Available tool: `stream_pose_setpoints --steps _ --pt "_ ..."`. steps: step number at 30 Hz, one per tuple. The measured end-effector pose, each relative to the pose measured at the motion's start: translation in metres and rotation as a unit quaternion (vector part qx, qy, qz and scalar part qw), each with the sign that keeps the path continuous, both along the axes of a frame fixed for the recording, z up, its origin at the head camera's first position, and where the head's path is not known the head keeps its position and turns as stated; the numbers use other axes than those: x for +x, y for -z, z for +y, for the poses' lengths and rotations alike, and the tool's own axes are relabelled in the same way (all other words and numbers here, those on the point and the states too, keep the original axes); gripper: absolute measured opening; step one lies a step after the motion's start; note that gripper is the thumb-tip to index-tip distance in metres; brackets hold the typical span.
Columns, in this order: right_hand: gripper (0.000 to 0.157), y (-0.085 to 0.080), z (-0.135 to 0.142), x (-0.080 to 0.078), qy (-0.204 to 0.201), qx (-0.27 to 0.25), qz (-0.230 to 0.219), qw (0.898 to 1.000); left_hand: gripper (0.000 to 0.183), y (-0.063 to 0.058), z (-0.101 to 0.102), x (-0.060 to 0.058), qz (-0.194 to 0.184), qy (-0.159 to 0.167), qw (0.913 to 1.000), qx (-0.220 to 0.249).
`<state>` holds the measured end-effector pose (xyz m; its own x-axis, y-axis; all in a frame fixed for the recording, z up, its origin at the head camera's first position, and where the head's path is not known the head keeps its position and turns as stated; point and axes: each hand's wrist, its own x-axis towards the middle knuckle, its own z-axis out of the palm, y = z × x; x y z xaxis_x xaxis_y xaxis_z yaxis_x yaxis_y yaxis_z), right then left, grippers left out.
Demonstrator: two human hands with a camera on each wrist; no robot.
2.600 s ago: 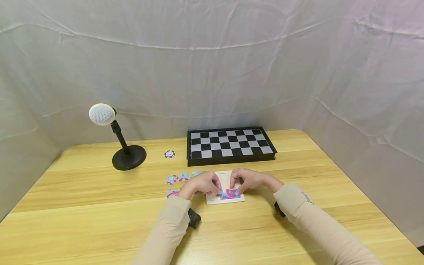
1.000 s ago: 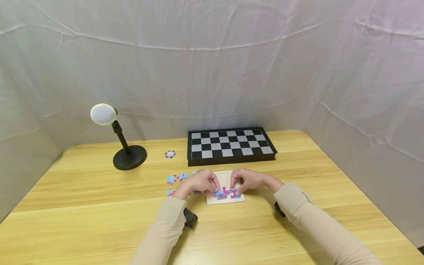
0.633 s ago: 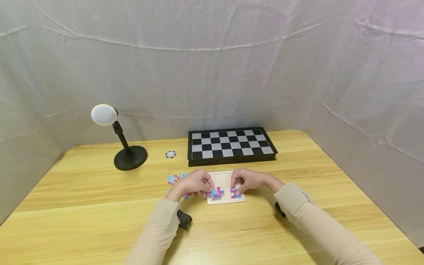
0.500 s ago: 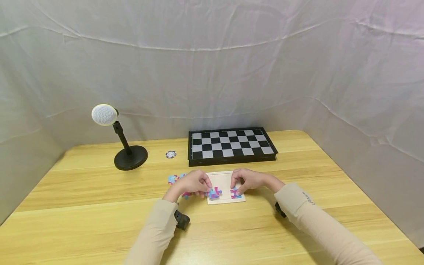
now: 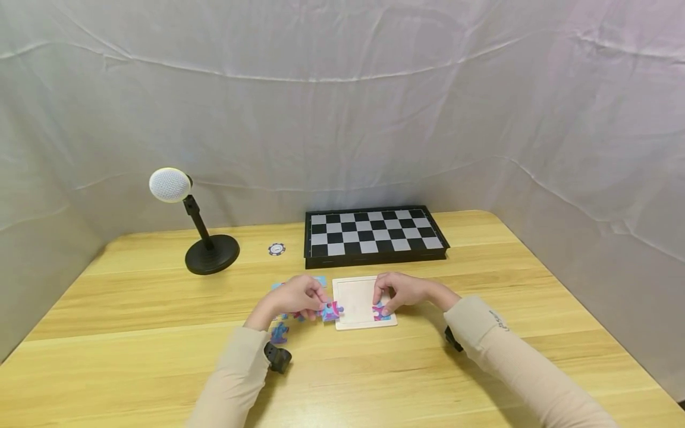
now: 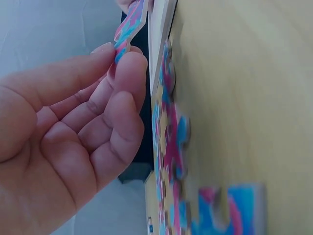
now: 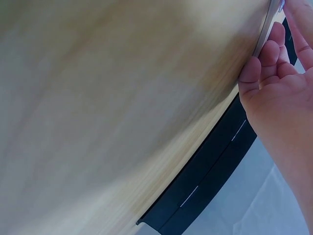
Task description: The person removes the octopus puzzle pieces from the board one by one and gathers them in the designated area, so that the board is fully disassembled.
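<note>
Between thumb and forefinger my left hand (image 5: 299,295) pinches a blue and pink jigsaw puzzle piece (image 5: 332,311), lifted at the left edge of a pale wooden puzzle tray (image 5: 355,297). The left wrist view has the piece (image 6: 129,32) tilted on edge, its near end between the fingertips. My right hand (image 5: 404,290) bends over the tray's right side, thumb and forefinger on another puzzle piece (image 5: 380,312) in the lower right corner. In the right wrist view the other fingers of the right hand (image 7: 279,73) curl against the tray's edge.
Several loose puzzle pieces (image 5: 279,333) lie on the table left of the tray, partly hidden beneath my left hand. A black and white chessboard (image 5: 374,235) lies behind the tray. Further left are a poker chip (image 5: 276,249) and a microphone on a stand (image 5: 212,254).
My left hand has drawn its puzzle piece leftward, away from the right hand's piece and across the tray to the left edge. The right hand stays in place.
</note>
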<state>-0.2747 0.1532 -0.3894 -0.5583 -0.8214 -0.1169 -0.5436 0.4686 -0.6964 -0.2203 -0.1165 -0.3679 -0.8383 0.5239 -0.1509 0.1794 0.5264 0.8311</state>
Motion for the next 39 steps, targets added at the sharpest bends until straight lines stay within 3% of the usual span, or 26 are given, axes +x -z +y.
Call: stream_pose_setpoints --steps 11,27,39 --pt "0.018 -0.001 0.000 0.000 -0.008 -0.006 -0.001 1.000 0.004 -0.004 -0.020 0.001 0.008 -0.001 0.9999 -0.014" --pt "0.018 0.000 0.001 -0.001 -0.007 -0.010 -0.002 1.000 0.004 -0.002 -0.039 0.007 -0.035 0.002 0.9994 -0.007" --pt "0.017 0.000 0.001 0.000 -0.005 -0.009 -0.001 1.000 0.007 0.001 -0.041 0.013 -0.031 0.039 0.9983 -0.029"
